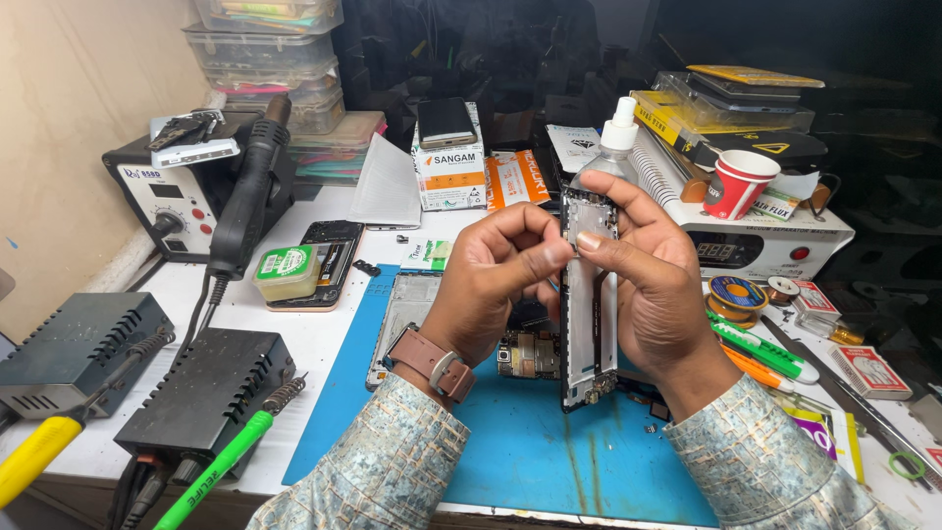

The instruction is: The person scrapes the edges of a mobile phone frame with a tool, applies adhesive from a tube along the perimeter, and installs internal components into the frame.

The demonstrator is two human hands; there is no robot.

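- Left hand (496, 270) and right hand (648, 280) pinch the bare phone frame (589, 304) upright near its top.
- Circuit board (528, 355) lies below the fingers on the blue mat (549, 451); reassembly remains.

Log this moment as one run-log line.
left hand: fingers pinching top of phone frame | right hand: holding frame upright | below: circuit board on blue mat

Phone-repair workshop: we see a blue work mat (549, 451); left of it, a hot-air station (182, 191) and soldering irons (221, 461); beyond it, stacked parts boxes (270, 49).
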